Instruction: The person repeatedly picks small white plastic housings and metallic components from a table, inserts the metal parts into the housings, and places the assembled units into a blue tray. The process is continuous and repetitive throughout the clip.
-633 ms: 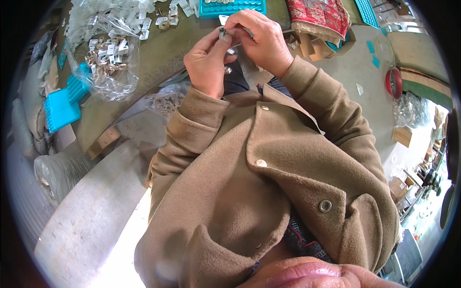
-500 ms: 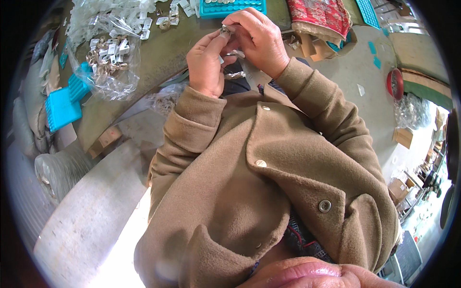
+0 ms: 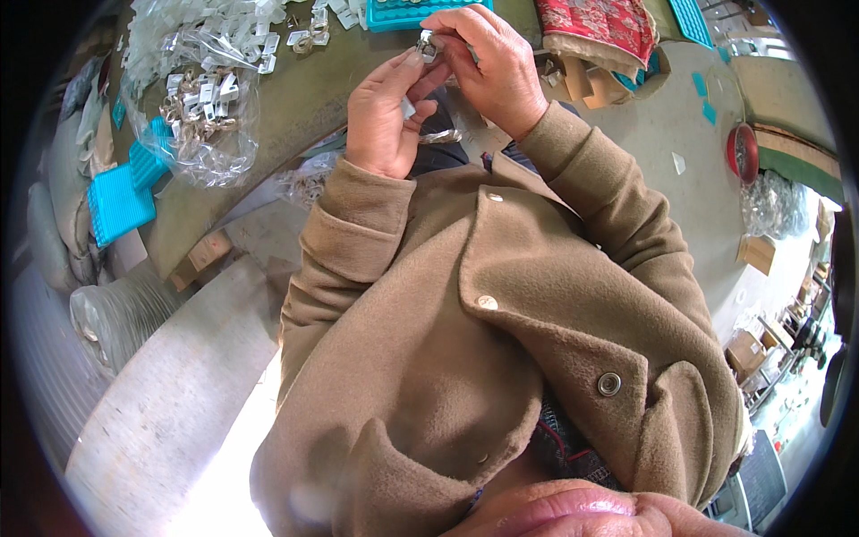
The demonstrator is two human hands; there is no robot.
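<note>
Both hands meet near the front edge of the table, around a small shiny silvery piece with a white part on top. My left hand pinches its lower left side between thumb and fingertip. A small whitish item also shows against the curled fingers of that hand; its kind is not clear. From the right, my right hand has its thumb and index finger closed on the upper side of the silvery piece. Its other fingers are partly hidden.
A clear plastic bag of small white-tagged pieces lies left on the table, beside a pile of translucent pieces. Blue ridged trays overhang the left edge. Another blue tray stands ahead; red floral cloth lies right.
My fingers have shifted on the silvery piece, so more of it shows between the fingertips. My left fingers have opened out slightly from the right hand. The view has moved a little.
</note>
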